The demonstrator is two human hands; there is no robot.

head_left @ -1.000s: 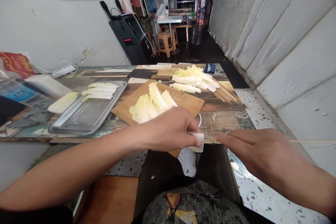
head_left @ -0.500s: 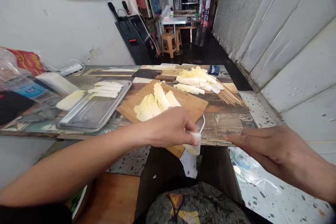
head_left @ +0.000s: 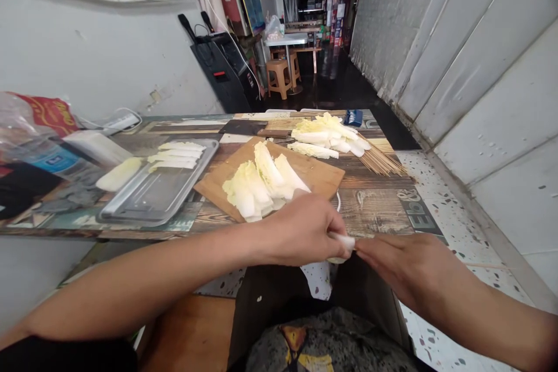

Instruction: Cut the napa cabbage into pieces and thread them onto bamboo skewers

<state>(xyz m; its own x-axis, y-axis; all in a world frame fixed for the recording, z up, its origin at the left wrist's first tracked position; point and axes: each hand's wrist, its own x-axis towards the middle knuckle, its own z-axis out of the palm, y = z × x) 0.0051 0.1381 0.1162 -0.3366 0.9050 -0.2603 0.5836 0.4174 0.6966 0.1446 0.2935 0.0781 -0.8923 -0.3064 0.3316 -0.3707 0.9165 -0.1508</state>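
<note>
My left hand is closed around a rolled piece of napa cabbage leaf, held just past the table's near edge. My right hand pinches a thin bamboo skewer, whose rear end sticks out behind the wrist. Its fingertips almost touch the pale end of the leaf; whether the point is inside the leaf is hidden. Beyond my left hand, several cut cabbage leaves lie on the wooden cutting board.
More cabbage leaves lie partly over a bundle of skewers at the back right. A knife rests behind the board. On the left, a clear tray carries several leaf strips, beside a bottle.
My hands have come together: the right moved left with the skewer, and the left moved slightly right with the cabbage leaf. The leaf hung flatter before and now looks rolled or folded.
</note>
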